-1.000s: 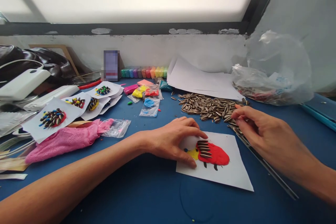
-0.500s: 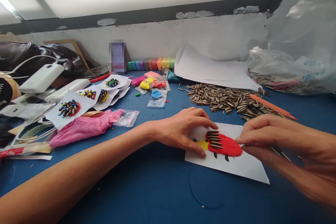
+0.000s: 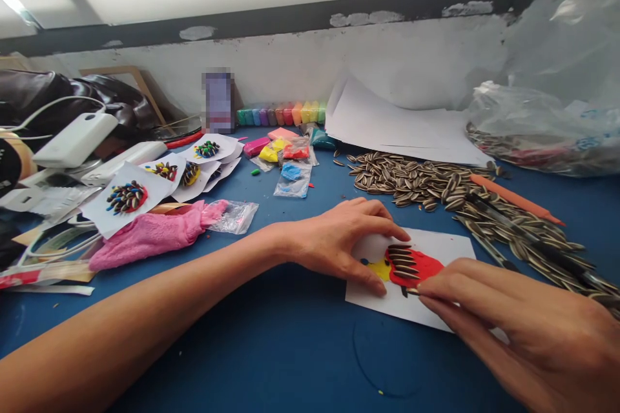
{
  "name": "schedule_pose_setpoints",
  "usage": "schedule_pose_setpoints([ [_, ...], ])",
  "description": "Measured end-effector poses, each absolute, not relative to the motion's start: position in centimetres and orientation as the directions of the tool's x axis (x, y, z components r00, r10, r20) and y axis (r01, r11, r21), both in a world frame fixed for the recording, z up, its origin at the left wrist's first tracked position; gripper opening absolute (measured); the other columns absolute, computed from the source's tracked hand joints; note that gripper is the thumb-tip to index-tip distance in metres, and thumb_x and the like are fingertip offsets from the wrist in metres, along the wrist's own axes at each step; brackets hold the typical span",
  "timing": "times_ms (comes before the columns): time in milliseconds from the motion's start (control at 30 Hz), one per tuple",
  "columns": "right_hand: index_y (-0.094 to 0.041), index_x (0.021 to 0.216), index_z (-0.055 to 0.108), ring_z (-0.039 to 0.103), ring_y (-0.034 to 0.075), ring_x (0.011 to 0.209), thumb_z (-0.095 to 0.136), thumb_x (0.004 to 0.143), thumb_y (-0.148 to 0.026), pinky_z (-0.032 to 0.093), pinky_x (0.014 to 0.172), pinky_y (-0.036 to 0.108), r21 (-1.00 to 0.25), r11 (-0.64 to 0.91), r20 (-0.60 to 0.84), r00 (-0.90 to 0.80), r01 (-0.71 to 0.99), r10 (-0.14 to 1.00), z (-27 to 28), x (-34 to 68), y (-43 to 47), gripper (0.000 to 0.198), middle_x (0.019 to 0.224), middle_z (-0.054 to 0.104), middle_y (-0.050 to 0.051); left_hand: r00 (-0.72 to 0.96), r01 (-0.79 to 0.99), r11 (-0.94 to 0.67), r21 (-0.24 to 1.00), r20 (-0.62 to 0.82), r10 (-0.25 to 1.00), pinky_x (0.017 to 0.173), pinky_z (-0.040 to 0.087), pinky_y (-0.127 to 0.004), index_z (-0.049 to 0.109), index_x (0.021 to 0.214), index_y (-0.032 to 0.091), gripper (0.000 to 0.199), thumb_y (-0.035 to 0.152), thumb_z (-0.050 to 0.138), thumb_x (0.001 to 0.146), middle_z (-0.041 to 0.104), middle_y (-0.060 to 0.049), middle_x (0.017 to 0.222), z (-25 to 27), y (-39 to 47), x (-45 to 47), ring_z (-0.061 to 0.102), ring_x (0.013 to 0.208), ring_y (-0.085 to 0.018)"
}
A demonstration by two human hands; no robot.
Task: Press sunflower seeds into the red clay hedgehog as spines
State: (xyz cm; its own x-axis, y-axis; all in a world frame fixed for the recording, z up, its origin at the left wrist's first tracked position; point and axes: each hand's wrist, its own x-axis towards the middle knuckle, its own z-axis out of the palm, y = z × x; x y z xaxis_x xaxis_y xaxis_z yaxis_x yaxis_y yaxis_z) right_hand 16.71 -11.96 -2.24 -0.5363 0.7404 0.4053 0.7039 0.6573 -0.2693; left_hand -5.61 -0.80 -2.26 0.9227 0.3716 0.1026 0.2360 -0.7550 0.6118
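seed (image 3: pixel 413 292) pinched in right hand (image 3: pixel 508 329) grip, touching red clay (image 3: pixel 423 266).

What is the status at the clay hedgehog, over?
Left hand pins the paper sheet. Right hand presses a sunflower seed into the red clay. Nothing in the way.

Right hand (image 3: pixel 513 329) covers the lower right of the white paper sheet (image 3: pixel 448 248) and part of the red clay figure (image 3: pixel 421 266); whether its fingertips pinch a seed can't be told; left hand (image 3: pixel 339 242) hides the sheet's left edge; a pixelated upright rectangle (image 3: pixel 217 100) at the wall is unreadable; clear plastic bag (image 3: pixel 542 129) cut off at right edge.
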Motion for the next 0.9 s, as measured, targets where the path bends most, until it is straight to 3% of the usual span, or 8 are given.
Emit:
schedule_pose_setpoints([
  [100,-0.025,0.103,0.059,0.065,0.011,0.071,0.046,0.097,-0.020,0.047,0.056,0.021,-0.246,0.657,0.404,-0.540,0.713,0.738,-2.4,16.7,-11.9,0.015,0.091,0.068,0.000,0.923,0.235,-0.755,0.612,0.103,0.371,0.102,0.038,-0.036,0.055,0.132,0.018,0.061,0.042,0.073,0.080,0.052,-0.009,0.122,-2.3,-0.8,-5.6,0.047,0.115,-0.024],
  [400,-0.020,0.090,0.059,0.060,0.014,0.069,0.043,0.097,-0.014,0.045,0.063,0.027,-0.118,0.688,0.515,-0.549,0.716,0.659,-2.0,15.4,-11.3,0.018,0.077,0.061,0.003,0.921,0.240,-0.740,0.629,0.094,0.379,0.103,0.036,-0.036,0.055,0.132,0.021,0.060,0.044,0.073,0.080,0.051,-0.008,0.123,-2.4,-0.7,-5.6,0.046,0.116,-0.024],
  [900,-0.018,0.085,0.061,0.063,0.015,0.069,0.044,0.097,-0.014,0.045,0.062,0.028,-0.100,0.676,0.529,-0.537,0.730,0.657,-2.1,15.1,-11.1,0.021,0.077,0.066,0.004,0.920,0.237,-0.742,0.627,0.100,0.378,0.102,0.037,-0.037,0.055,0.131,0.020,0.060,0.043,0.073,0.079,0.051,-0.009,0.123,-2.5,-0.6,-5.5,0.046,0.116,-0.025],
])
